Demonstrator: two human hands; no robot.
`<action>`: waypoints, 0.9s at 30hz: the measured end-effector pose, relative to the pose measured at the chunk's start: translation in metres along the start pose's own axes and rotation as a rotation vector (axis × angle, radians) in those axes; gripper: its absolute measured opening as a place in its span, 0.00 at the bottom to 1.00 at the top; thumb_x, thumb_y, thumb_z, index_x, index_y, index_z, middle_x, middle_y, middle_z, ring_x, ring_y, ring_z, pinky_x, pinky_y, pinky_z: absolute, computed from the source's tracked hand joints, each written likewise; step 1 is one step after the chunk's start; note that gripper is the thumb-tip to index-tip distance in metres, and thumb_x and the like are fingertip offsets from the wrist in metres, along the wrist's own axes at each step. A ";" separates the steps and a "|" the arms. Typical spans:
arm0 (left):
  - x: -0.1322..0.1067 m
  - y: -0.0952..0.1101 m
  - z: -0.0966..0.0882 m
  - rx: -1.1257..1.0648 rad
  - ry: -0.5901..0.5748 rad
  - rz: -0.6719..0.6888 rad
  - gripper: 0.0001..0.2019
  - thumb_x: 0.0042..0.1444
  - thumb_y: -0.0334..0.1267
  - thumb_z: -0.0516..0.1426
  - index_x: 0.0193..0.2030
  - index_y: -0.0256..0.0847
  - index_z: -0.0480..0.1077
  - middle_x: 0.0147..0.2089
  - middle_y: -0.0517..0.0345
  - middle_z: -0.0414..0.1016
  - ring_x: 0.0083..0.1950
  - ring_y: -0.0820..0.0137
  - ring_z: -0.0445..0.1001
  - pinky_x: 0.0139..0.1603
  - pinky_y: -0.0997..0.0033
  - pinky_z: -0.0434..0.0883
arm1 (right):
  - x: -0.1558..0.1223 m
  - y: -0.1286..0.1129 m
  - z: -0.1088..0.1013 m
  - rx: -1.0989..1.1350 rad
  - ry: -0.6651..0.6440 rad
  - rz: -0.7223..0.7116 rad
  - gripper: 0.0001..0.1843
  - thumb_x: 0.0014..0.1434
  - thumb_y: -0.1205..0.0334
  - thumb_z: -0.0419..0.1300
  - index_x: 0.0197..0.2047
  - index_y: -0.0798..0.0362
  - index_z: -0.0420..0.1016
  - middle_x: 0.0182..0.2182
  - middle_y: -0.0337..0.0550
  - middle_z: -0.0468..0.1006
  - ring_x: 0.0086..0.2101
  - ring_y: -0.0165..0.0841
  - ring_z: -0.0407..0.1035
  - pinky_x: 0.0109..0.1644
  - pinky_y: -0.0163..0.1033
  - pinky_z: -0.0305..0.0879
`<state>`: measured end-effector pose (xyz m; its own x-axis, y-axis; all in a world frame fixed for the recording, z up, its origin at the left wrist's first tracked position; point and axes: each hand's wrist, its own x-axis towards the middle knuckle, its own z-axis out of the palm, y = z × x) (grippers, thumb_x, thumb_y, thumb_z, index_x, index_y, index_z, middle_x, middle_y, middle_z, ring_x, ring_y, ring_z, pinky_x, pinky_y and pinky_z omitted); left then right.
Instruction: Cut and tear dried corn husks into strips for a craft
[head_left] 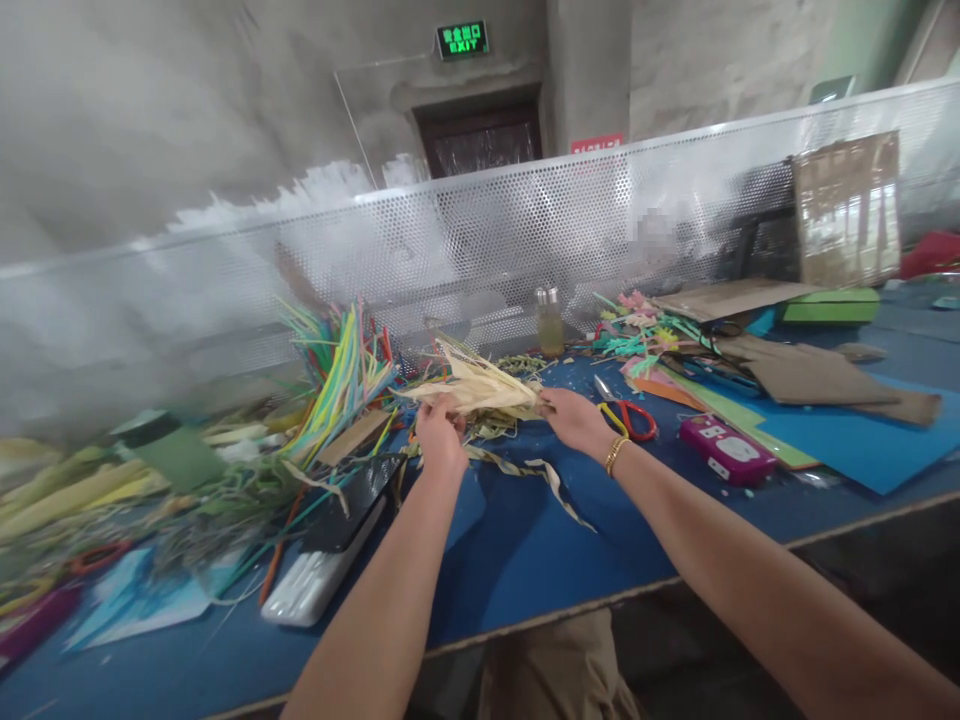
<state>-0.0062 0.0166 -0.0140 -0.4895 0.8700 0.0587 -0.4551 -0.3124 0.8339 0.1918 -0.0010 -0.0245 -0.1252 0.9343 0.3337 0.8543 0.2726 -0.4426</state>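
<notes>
Between my two hands stretches a bundle of pale, dry corn husk (487, 388), its loose leaf ends fanning to the left and upward. My left hand (442, 430) is closed on the husk's left part, fingers curled. At the right end, where the bundle narrows, my right hand (562, 412) pinches it. A gold bracelet (616, 455) circles my right wrist. Below the bundle, a loose twisted husk strip (555, 490) lies on the blue table (517, 560). More dried plant scraps (495, 425) lie beneath and behind the bundle.
Scissors (631, 420) and a purple box-like device (726, 448) lie on the right, near blue card (862, 450) and cardboard (810, 372). Colourful pipe cleaners (337, 370) stand at left behind a black-and-white object (330, 560). A bottle (550, 322) stands by the perforated metal screen (480, 240).
</notes>
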 end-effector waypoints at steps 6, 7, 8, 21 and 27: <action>0.013 0.002 -0.005 -0.051 0.085 -0.097 0.06 0.55 0.39 0.57 0.34 0.39 0.65 0.27 0.64 0.68 0.21 0.80 0.64 0.22 0.80 0.62 | 0.004 0.001 0.004 0.119 -0.041 -0.092 0.11 0.62 0.58 0.53 0.32 0.54 0.69 0.34 0.45 0.75 0.37 0.32 0.67 0.40 0.33 0.57; 0.014 0.002 -0.006 -0.053 0.098 -0.137 0.06 0.56 0.38 0.56 0.33 0.39 0.65 0.26 0.65 0.67 0.20 0.80 0.63 0.22 0.80 0.62 | 0.004 -0.001 0.005 0.199 -0.025 -0.097 0.12 0.61 0.57 0.53 0.30 0.54 0.68 0.31 0.42 0.73 0.34 0.31 0.65 0.37 0.33 0.56; 0.014 0.001 -0.006 -0.054 0.104 -0.183 0.06 0.57 0.38 0.56 0.32 0.39 0.65 0.25 0.64 0.67 0.19 0.80 0.63 0.21 0.81 0.61 | 0.004 -0.002 0.006 0.301 0.001 -0.089 0.12 0.60 0.56 0.54 0.28 0.54 0.67 0.29 0.40 0.71 0.31 0.29 0.63 0.35 0.32 0.56; -0.003 -0.005 -0.002 -0.130 -0.098 -0.525 0.09 0.59 0.40 0.54 0.32 0.38 0.68 0.23 0.59 0.67 0.21 0.75 0.69 0.17 0.81 0.63 | -0.007 -0.016 0.008 0.150 0.114 -0.059 0.09 0.62 0.59 0.52 0.32 0.53 0.68 0.36 0.46 0.73 0.39 0.34 0.66 0.42 0.36 0.59; -0.018 -0.008 0.003 -0.053 -0.298 -0.634 0.08 0.57 0.34 0.49 0.36 0.37 0.70 0.27 0.54 0.72 0.22 0.74 0.70 0.17 0.81 0.63 | -0.018 -0.027 0.021 -0.077 0.051 -0.087 0.12 0.64 0.61 0.48 0.44 0.54 0.70 0.44 0.51 0.74 0.46 0.37 0.67 0.50 0.38 0.59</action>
<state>0.0093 0.0045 -0.0203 0.1032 0.9558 -0.2754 -0.6248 0.2777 0.7297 0.1607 -0.0198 -0.0362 -0.1763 0.8946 0.4106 0.8779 0.3316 -0.3455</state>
